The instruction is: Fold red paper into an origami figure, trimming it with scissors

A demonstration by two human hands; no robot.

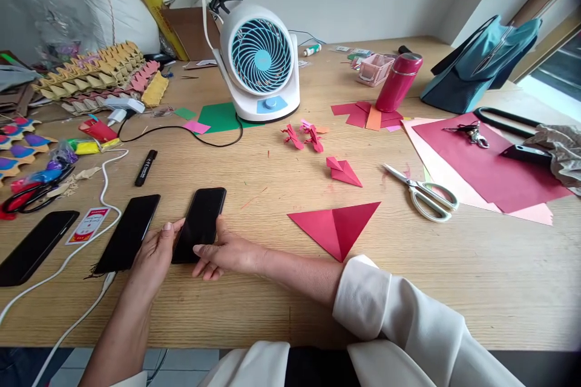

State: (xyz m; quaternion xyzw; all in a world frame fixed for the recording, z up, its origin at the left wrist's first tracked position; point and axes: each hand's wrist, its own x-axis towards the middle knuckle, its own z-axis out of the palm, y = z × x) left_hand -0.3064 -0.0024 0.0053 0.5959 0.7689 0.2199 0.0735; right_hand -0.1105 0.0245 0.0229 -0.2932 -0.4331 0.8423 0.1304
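Note:
A black smartphone with a dark screen lies between my two hands near the front of the table. My left hand pinches at its left edge with thumb and fingertips. From the other side my right hand grips the phone's lower right, the thumb over the screen and some fingers curled below. Just left of my left hand is a second dark phone, a white cable at its lower end. A folded red paper triangle lies beyond my right forearm, near a smaller folded red piece.
A white fan stands at the back centre. Scissors lie right of the paper, beside red sheets. A pink bottle and teal bag stand back right. At left are another phone and a black marker.

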